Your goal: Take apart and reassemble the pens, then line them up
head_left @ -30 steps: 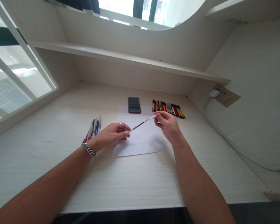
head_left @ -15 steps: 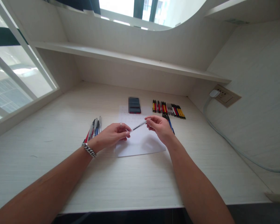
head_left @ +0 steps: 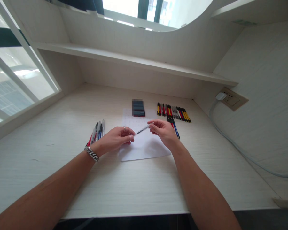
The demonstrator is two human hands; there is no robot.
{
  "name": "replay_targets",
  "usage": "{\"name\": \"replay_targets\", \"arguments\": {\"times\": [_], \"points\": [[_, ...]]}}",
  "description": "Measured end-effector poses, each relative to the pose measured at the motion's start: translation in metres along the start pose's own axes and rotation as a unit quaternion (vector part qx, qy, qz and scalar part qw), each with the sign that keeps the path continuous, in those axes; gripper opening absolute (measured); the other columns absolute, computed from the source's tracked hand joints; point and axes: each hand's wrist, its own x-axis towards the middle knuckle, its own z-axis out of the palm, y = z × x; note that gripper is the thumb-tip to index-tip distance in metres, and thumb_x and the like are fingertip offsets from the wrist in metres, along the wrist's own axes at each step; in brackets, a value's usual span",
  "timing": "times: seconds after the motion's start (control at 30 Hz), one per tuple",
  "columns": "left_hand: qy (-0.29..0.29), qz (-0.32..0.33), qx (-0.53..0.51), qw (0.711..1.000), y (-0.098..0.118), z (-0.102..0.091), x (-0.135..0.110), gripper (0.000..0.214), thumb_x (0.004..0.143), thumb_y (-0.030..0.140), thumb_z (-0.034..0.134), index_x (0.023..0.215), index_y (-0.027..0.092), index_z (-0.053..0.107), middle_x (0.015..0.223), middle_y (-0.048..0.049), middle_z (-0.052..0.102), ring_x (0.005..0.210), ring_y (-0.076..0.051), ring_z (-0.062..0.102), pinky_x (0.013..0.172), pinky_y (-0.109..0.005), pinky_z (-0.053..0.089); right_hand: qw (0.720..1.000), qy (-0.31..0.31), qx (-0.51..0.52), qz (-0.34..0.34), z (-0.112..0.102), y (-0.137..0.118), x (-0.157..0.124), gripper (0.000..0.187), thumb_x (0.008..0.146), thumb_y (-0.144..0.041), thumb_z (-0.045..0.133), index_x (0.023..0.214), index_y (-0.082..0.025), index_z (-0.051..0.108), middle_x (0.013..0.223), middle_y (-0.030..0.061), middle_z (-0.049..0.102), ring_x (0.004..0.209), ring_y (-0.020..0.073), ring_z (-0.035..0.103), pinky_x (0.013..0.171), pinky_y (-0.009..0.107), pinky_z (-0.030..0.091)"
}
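A slim clear pen (head_left: 143, 129) with a dark section inside is held between my two hands above a white sheet of paper (head_left: 144, 151). My left hand (head_left: 120, 136), with a ring and a chain bracelet, pinches its lower left end. At the upper right end, the thumb and fingers of my right hand (head_left: 163, 130) are closed on it. Several loose pens (head_left: 97, 132) lie left of the paper, partly behind my left wrist. Beside my right hand lie a few dark and blue pens (head_left: 175, 128).
A row of several coloured pens (head_left: 174, 112) lies at the back right of the white desk (head_left: 144, 195). A blurred dark phone-like object (head_left: 138, 108) rests at the paper's top edge. On the right wall, a white plug with a cable sits in a socket (head_left: 235, 99).
My right hand has shifted very slightly to the left along the pen. My left hand and the things on the desk look nearly unchanged.
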Motion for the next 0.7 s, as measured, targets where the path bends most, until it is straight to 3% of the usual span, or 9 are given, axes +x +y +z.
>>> {"name": "replay_targets", "arguments": {"times": [0.7], "points": [[-0.012, 0.008, -0.022, 1.000, -0.0031, -0.0014, 0.0005, 0.029, 0.081, 0.036, 0.060, 0.099, 0.013, 0.062, 0.082, -0.0051, 0.066, 0.073, -0.015, 0.058, 0.070, -0.029, 0.046, 1.000, -0.013, 0.006, -0.008, -0.0026, 0.0029, 0.0018, 0.027, 0.066, -0.035, 0.076, 0.088, -0.020, 0.072, 0.072, 0.0010, 0.062, 0.063, 0.0111, 0.053, 0.060, 0.026, 0.043]]}}
